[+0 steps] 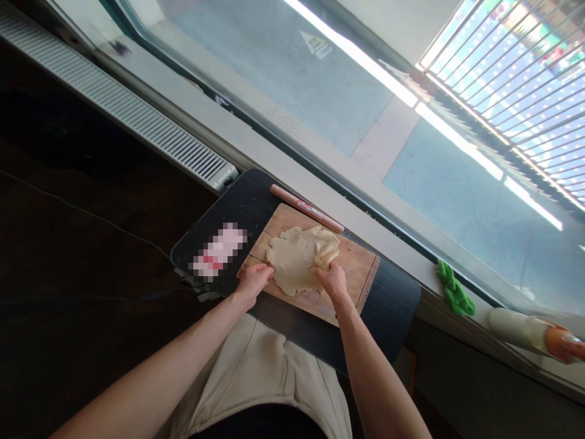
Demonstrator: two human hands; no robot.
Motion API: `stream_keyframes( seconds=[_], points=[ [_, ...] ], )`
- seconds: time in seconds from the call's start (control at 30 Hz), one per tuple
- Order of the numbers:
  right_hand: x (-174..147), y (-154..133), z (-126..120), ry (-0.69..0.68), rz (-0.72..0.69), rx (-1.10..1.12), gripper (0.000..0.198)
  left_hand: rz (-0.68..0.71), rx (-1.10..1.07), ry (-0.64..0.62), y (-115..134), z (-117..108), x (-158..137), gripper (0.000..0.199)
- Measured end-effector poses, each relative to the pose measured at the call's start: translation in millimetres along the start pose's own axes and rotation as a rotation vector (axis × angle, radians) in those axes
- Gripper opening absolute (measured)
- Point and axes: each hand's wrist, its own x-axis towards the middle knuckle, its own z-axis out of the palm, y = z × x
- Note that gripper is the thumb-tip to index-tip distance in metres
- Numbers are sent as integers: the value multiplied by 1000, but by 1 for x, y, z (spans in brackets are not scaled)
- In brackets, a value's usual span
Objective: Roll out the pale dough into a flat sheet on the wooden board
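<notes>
A flattened sheet of pale dough [295, 259] with ragged edges lies on a wooden board [354, 268]. Its right side is lifted and folded over on itself. My right hand [332, 280] is closed on this folded edge, fingers pinching the dough. At the dough's lower left edge, my left hand [255, 283] is closed, its thumb and fingertips gripping the rim. A wooden rolling pin [307, 208] with a printed label rests along the board's far edge.
The board sits on a small black table [397, 296] against a windowsill [183, 128]. A pixelated pink-and-white item [219, 250] lies at its left. On the sill are a green cloth-like bundle [454, 288] and a white bottle [516, 329]. A radiator [137, 103] runs behind left.
</notes>
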Motion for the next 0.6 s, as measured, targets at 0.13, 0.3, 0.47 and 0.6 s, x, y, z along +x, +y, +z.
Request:
stream_keyframes(
  seconds=[0.13,0.3,0.47,0.6],
  points=[
    [3,-4,9,-15,-12,18,23,-37,-24,-114,8,25,-7,27],
    [0,2,11,22,-35,45,20,-36,-41,-65,8,52,-9,19],
    [1,12,1,60,13,61,26,-131,-103,-78,12,55,0,22],
    [2,18,-7,4,26,73,28,-177,-70,-150,13,64,3,39]
  ],
)
